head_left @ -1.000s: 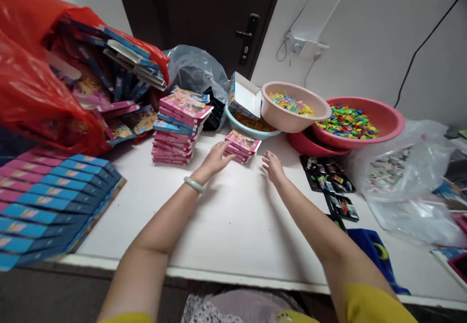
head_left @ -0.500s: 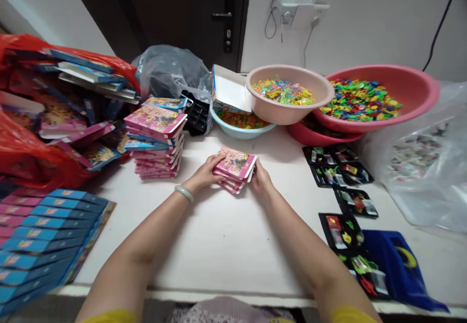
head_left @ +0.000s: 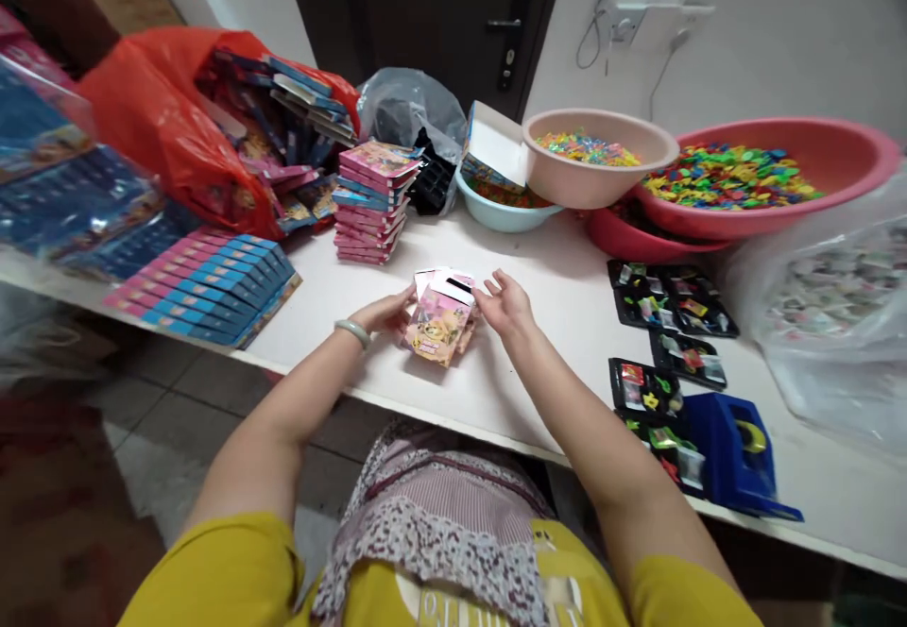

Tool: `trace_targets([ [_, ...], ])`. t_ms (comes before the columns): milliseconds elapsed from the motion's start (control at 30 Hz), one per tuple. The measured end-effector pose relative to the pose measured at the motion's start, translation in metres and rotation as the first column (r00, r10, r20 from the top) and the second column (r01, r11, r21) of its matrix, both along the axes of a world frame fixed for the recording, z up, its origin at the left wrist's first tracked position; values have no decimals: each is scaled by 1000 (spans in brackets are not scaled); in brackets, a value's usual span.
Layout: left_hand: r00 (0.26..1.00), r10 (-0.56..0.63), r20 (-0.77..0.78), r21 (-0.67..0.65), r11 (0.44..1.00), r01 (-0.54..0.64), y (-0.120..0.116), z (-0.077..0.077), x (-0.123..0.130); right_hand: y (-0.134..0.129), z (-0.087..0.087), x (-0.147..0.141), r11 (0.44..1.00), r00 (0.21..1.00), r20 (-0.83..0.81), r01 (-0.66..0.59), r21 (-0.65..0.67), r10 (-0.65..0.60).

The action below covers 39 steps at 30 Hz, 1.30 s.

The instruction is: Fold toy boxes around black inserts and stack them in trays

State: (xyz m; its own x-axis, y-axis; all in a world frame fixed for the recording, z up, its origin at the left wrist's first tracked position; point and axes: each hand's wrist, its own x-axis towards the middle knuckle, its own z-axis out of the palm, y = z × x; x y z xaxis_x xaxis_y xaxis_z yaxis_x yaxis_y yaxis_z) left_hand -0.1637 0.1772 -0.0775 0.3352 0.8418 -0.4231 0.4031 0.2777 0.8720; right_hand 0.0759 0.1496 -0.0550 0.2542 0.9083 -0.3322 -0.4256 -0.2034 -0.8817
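Several pink printed card boxes (head_left: 435, 327) form a small loose pile on the white table in front of me, with white flaps at their far end. My left hand (head_left: 388, 312), a pale bangle at its wrist, grips the pile's left side; some of its fingers are hidden by the boxes. At the far right corner, my right hand (head_left: 508, 304) has its fingers spread, the thumb close to the flaps; whether it touches them I cannot tell. Behind the left hand stands a taller stack of pink and blue boxes (head_left: 373, 216).
A red bag (head_left: 160, 89) of boxes and a row of blue and pink boxes (head_left: 219, 282) lie left. Basins of colourful pieces, including a peach basin (head_left: 595, 178) and a red basin (head_left: 861, 160), stand behind. Filled black trays (head_left: 673, 298) and a blue tape dispenser (head_left: 729, 457) are right.
My view has tilted down and swung left. The pink boxes are turned, with their flaps now facing away and nearer the table's front edge. My right hand has opened off their side.
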Motion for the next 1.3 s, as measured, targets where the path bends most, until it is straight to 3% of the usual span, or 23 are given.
trace_targets([
  [67,983,159,-95,84,985,-151,-3,9,-19,-1,-14,-3,999,998,53,-18,36,16],
  [167,947,301,-116,249,931,-265,-27,14,-26,-28,-38,-2,996,986,169,3,85,-18],
  [267,956,292,-35,374,890,-259,-62,1,-4,-65,-63,-4,992,957,279,45,118,-77],
  [367,944,326,45,466,829,-309,-88,-18,18,-77,-79,-13,992,935,350,11,125,-55],
  [467,881,433,192,430,770,-472,-100,-25,17,-62,-78,-19,986,938,346,-65,151,9],
  [600,759,473,447,385,665,-640,-113,-10,4,-54,-61,-10,967,938,344,-124,223,41],
  [700,783,368,501,459,655,-601,-132,0,21,-87,-49,3,937,918,378,-232,262,122],
  [767,828,278,488,512,677,-529,-145,-2,44,-121,-46,8,914,898,408,-293,280,163],
  [833,878,191,438,560,706,-433,-156,-8,66,-153,-45,11,928,893,442,-234,290,87],
  [900,918,100,384,620,708,-337,-164,-15,80,-177,-46,12,951,880,471,-97,294,-56],
  [1000,950,-36,310,731,648,-214,-166,-19,83,-199,-46,19,957,822,548,-14,290,-155],
  [1133,968,-128,215,813,572,-105,-160,-12,79,-208,-34,33,937,722,684,-157,311,-106],
  [1200,964,-127,235,789,604,-112,-158,-9,81,-206,-25,38,940,723,686,-171,296,-85],
  [1300,940,-98,327,651,744,-149,-156,-6,86,-201,-12,43,963,810,584,-116,242,-50],
])
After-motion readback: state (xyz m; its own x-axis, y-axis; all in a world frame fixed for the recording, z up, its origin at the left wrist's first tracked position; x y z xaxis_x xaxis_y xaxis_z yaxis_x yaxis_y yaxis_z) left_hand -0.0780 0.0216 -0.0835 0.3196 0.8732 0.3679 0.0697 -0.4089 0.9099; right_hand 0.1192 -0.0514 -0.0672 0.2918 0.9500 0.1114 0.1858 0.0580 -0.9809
